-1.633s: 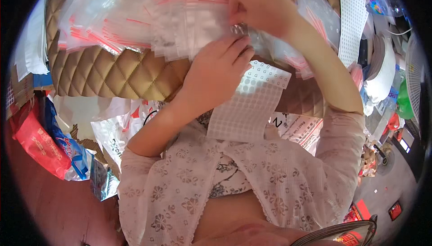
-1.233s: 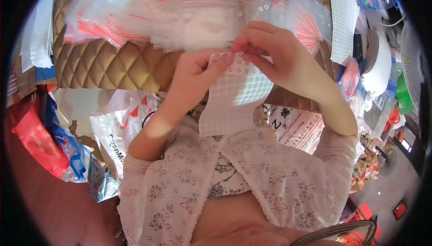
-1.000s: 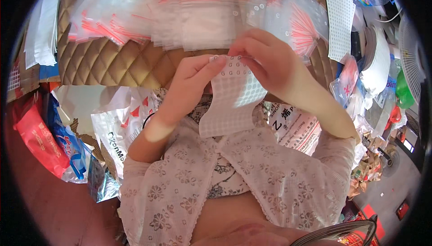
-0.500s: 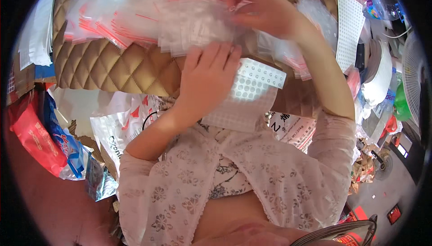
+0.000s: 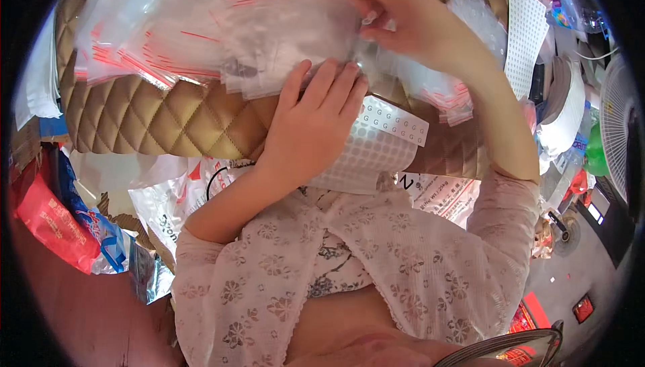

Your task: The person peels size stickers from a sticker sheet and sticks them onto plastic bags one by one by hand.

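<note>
Sticker sheet [image 5: 376, 155] — half hidden under left hand [image 5: 316, 125] | right hand [image 5: 403, 21] — pinching blurred bags [image 5: 269, 24]

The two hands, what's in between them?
In the head view, clear little zip bags with red strips lie between the left hand and the right hand. The left hand also holds a sheet of round stickers.

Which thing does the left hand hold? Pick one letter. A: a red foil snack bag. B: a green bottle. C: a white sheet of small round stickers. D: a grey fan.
C: the left hand grips the white sheet of small round stickers, which sticks out from under its palm.
</note>
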A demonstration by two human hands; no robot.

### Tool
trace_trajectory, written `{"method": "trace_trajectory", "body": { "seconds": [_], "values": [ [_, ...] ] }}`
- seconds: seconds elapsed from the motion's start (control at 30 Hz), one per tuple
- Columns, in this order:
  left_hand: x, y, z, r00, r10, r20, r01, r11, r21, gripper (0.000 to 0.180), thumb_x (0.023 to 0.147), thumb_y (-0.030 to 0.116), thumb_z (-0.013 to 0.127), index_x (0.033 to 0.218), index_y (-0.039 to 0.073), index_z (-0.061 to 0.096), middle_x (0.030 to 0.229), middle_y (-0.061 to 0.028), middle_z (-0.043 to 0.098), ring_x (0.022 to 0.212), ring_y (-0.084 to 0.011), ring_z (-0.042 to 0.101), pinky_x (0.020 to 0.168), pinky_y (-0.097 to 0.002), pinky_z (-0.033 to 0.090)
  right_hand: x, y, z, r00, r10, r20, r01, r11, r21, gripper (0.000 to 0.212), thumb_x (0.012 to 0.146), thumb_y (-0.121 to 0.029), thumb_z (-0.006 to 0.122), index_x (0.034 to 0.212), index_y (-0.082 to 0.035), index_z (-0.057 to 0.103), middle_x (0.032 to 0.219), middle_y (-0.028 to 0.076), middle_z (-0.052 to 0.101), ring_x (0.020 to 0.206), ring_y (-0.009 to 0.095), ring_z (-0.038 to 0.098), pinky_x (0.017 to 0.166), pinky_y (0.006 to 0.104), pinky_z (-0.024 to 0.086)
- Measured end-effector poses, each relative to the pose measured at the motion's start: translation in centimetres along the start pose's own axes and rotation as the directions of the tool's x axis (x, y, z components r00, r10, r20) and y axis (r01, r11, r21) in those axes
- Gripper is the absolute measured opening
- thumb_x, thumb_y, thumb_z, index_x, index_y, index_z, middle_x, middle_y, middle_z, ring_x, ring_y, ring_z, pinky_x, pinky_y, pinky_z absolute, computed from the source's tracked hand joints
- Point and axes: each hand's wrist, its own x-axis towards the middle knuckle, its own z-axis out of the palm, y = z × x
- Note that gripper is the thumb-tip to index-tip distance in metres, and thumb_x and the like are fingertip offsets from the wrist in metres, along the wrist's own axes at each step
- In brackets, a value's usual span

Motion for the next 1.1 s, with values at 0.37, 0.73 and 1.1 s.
{"method": "trace_trajectory", "body": {
  "seconds": [0.37,0.73,1.1],
  "values": [
    [0.3,-0.2,-0.3,0.999,0.035,0.019,-0.032,0.99,-0.14,0.029,0.079,0.016,0.06,0.105,0.003,0.06,0.114,-0.0123,0.055,0.108,-0.0277,0.05,0.091,-0.0394,0.042,0.4,-0.6,0.5,0.986,0.162,0.029,-0.147,0.946,-0.29,0.019,0.065,-0.016,0.069,0.077,-0.01,0.056,0.078,0.009,0.061,0.076,0.029,0.058,0.067,0.0395,0.042],
    [0.1,-0.2,-1.6,0.994,0.046,-0.099,-0.071,0.96,-0.272,0.021,0.076,0.009,0.061,0.096,0.004,0.06,0.096,-0.0103,0.057,0.093,-0.0264,0.054,0.076,-0.0383,0.045,0.8,-1.5,0.9,0.978,0.125,-0.17,-0.202,0.782,-0.589,0.026,0.064,-0.03,0.075,0.079,-0.011,0.065,0.088,0.007,0.065,0.091,0.027,0.059,0.076,0.0393,0.04],
    [-1.3,1.8,-3.0,0.97,-0.241,0.036,0.194,0.678,-0.709,0.015,0.084,0.008,0.057,0.091,-0.005,0.059,0.075,-0.0132,0.058,0.066,-0.0247,0.055,0.06,-0.0337,0.043,-6.4,2.6,3.2,0.901,-0.329,-0.282,0.13,0.826,-0.548,0.023,0.077,-0.001,0.057,0.099,-0.004,0.062,0.106,0.008,0.061,0.1,0.027,0.054,0.085,0.0377,0.043]
  ]
}}
